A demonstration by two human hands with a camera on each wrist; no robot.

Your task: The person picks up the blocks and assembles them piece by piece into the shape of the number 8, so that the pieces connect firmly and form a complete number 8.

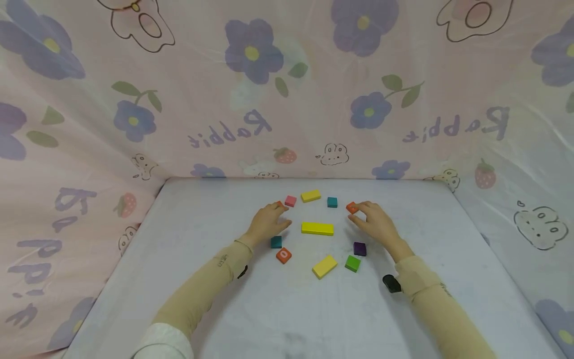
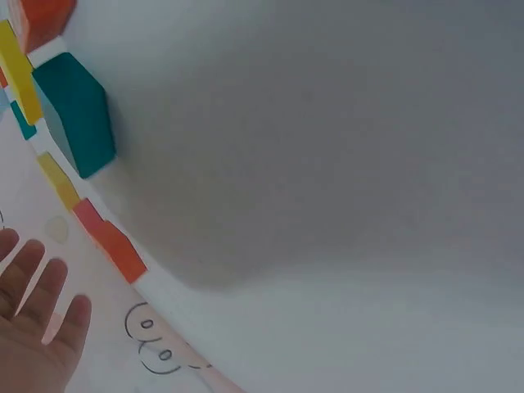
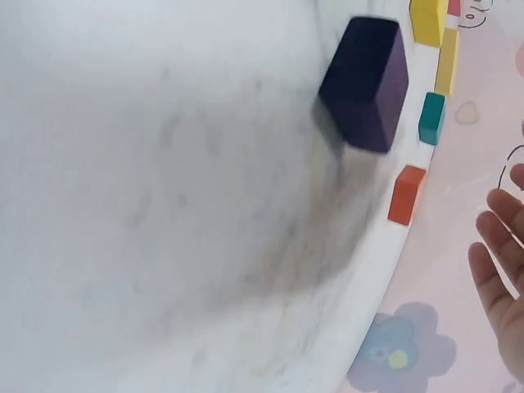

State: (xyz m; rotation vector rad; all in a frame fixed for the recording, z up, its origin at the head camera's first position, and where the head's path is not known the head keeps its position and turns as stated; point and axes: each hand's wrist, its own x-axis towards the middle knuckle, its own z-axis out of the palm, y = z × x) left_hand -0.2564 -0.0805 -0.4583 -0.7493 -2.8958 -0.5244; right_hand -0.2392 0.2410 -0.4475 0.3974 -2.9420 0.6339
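Observation:
My left hand [image 1: 265, 223] hovers over the left side of a ring of coloured blocks, its fingers spread and holding nothing. Just past its fingertips is an orange block [image 2: 123, 252], partly covered in the head view, and beside that a pink block [image 1: 290, 201]. Nearer me lie a teal block [image 1: 276, 242] and an orange block marked 0 [image 1: 283, 255]. On the other side my right hand [image 1: 374, 222] has its fingers extended beside another orange block [image 3: 407, 195]; whether they touch is unclear. A purple block [image 1: 359, 249] lies below that hand.
A long yellow block [image 1: 317, 229] lies mid-ring. Other yellow blocks [image 1: 311, 196] sit at the back and front, with a teal block [image 1: 332, 202] at the back and a green block [image 1: 353, 263] in front. Patterned cloth [image 1: 314, 99] walls the white table [image 1: 202, 209] on three sides.

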